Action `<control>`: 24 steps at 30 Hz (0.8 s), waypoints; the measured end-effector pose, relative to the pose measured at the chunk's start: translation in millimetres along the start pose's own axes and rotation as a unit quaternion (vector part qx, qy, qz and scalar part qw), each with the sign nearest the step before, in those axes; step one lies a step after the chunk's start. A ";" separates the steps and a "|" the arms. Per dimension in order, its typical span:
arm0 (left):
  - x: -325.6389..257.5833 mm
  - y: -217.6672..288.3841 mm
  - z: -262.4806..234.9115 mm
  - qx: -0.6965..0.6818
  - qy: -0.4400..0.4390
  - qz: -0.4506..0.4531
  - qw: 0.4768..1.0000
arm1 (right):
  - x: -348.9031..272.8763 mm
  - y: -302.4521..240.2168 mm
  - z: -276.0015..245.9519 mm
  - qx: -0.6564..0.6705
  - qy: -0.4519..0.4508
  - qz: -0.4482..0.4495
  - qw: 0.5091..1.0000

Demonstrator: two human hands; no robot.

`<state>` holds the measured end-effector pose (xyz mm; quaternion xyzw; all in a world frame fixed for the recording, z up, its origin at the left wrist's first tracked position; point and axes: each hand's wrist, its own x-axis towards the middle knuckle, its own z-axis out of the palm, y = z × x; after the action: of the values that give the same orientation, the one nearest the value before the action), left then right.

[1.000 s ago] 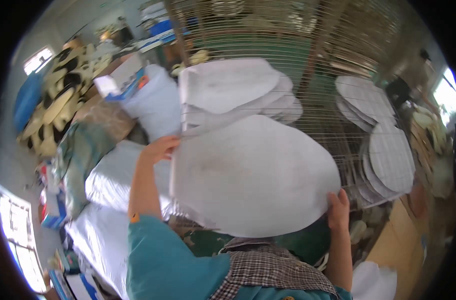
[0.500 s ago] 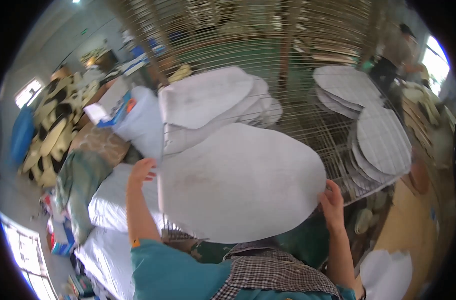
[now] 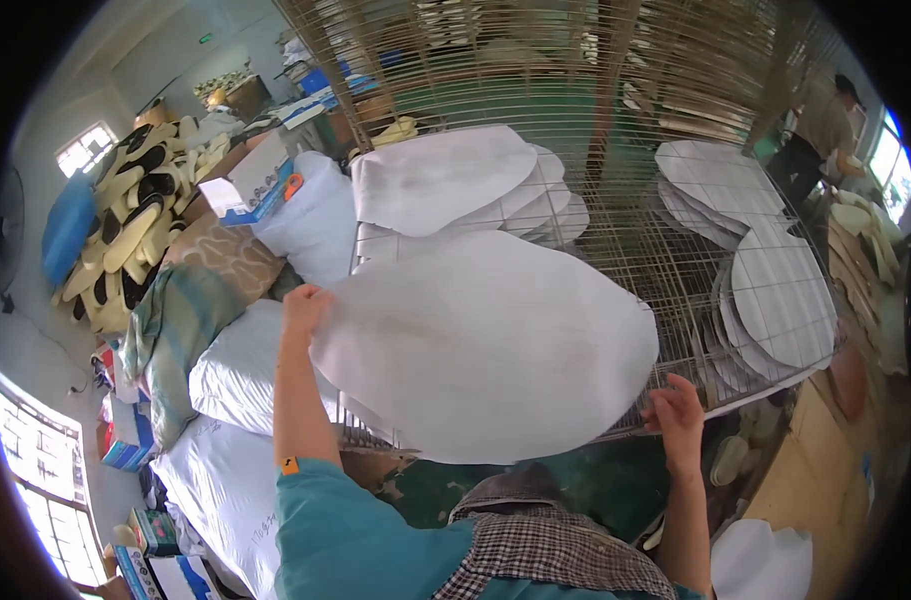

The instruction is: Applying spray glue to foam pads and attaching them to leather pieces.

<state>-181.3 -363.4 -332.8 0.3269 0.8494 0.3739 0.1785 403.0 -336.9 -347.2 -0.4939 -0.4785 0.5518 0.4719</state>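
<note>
A large white sheet with a rounded outline (image 3: 495, 345) lies across the near part of a wire rack (image 3: 625, 270). At the sheet's left edge, my left hand (image 3: 305, 310) is closed, its fingertips pinching the rim. My right hand (image 3: 675, 412) hovers just off the sheet's right edge, over the rack's front, with loosely curled fingers apart and nothing in them. Behind the large sheet, several white sheets (image 3: 445, 175) overlap on the rack.
More overlapping white sheets (image 3: 780, 290) lie on the rack's right side. White sacks (image 3: 240, 370) and a pale blue bag (image 3: 315, 220) crowd the left. A person (image 3: 820, 140) stands at the far right. Further white pieces (image 3: 760, 560) lie low at the right.
My left hand has gone from spread fingers beside the sheet to a grip on its left edge. My right hand has come away from the right edge. The view has shifted slightly.
</note>
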 end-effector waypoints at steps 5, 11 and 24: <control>35.8 -31.9 -2.2 0.067 0.059 0.023 0.996 | -4.1 8.9 -0.1 -0.046 0.017 -0.038 0.998; 1.3 23.7 -5.6 -0.058 0.141 0.146 0.977 | -56.5 31.9 -85.7 -0.127 0.167 -0.030 0.977; -276.4 276.1 201.0 -0.290 -0.351 0.352 0.818 | -385.5 199.1 -323.5 -0.532 0.598 0.283 0.528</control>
<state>245.1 -309.7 -240.9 0.6457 0.4087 0.4999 0.4076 741.6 -719.1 -526.6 -0.9774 -0.1242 -0.1253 0.1166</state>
